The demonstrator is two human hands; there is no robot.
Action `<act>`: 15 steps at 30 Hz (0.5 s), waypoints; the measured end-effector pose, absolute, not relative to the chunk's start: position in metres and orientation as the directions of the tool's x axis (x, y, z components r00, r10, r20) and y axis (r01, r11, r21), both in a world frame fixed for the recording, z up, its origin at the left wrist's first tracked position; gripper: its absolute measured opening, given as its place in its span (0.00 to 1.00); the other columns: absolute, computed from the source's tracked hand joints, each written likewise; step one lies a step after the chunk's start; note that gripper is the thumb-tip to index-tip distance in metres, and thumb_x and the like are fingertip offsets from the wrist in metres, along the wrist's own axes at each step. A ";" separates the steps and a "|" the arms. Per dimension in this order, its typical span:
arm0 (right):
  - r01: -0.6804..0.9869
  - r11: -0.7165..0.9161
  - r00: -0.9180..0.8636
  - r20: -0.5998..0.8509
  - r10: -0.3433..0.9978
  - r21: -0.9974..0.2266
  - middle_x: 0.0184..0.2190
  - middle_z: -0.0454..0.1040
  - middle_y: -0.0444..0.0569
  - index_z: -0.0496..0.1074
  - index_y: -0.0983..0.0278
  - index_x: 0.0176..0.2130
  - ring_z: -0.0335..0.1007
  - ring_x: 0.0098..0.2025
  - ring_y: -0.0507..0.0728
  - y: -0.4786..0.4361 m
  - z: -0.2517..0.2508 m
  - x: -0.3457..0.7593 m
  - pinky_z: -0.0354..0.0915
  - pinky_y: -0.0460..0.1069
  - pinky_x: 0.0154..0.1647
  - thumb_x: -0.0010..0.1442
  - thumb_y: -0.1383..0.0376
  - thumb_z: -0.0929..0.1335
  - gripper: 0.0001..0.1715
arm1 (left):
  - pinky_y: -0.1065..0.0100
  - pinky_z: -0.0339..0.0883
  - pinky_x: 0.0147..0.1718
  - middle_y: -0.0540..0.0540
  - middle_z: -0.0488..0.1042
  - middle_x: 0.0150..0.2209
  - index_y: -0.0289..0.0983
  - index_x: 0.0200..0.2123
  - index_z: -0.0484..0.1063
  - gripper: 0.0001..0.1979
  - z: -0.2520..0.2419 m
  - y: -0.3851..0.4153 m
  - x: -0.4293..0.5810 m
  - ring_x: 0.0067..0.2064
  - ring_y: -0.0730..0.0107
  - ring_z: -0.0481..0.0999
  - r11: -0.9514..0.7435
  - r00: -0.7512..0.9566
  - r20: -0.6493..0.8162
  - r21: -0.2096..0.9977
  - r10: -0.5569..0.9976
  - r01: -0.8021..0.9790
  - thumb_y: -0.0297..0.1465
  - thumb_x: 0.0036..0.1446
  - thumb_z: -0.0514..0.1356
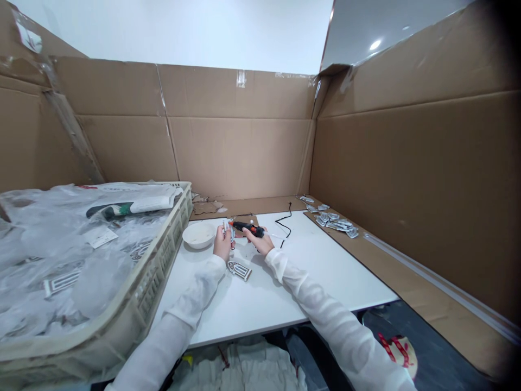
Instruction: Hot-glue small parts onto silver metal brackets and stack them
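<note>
My right hand [259, 241] is closed round a black and orange corded tool [247, 227], whose tip points left. Its black cord [284, 221] trails off behind on the white board [325, 271]. My left hand [222, 243] pinches a small silver and white piece [227, 226] upright, right at the tool's tip. A patterned arch-shaped piece [239, 270] lies flat on the board between my wrists. A small white bowl [198, 235] sits just left of my left hand.
A large beige plastic crate [163, 255] full of clear plastic bags fills the left. Several silver pieces [336, 221] lie heaped on the cardboard at the right back. Cardboard walls enclose the table on three sides.
</note>
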State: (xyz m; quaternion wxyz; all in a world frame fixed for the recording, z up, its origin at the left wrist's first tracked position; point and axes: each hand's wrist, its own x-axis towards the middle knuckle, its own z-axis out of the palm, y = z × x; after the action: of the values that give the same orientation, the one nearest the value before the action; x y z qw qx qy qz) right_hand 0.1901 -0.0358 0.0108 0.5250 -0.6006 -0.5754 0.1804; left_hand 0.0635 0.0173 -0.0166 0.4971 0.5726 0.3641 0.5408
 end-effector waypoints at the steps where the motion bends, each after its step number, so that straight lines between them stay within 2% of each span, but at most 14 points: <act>1: 0.509 0.207 0.275 0.386 0.880 -0.836 0.16 0.67 0.45 0.63 0.62 0.15 0.63 0.21 0.52 -0.036 0.011 0.190 0.61 0.46 0.29 0.49 0.49 0.63 0.23 | 0.77 0.51 0.12 0.56 0.67 0.19 0.39 0.32 0.55 0.13 -0.017 0.017 0.064 0.13 0.81 0.58 -0.240 0.149 0.256 0.963 0.955 -0.122 0.43 0.52 0.52; 15: 0.543 0.164 0.283 0.363 0.888 -0.824 0.14 0.64 0.44 0.61 0.62 0.13 0.64 0.22 0.53 -0.032 0.008 0.193 0.60 0.47 0.29 0.49 0.47 0.62 0.26 | 0.78 0.51 0.13 0.54 0.69 0.20 0.40 0.32 0.55 0.13 -0.016 0.015 0.064 0.13 0.81 0.58 -0.239 0.161 0.255 0.965 0.954 -0.109 0.42 0.53 0.51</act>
State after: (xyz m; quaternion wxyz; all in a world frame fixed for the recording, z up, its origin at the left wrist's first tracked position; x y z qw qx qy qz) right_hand 0.1930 -0.0324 0.0082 0.5027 -0.6235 -0.5737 0.1713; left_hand 0.0638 0.0153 -0.0164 0.4967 0.5776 0.3656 0.5348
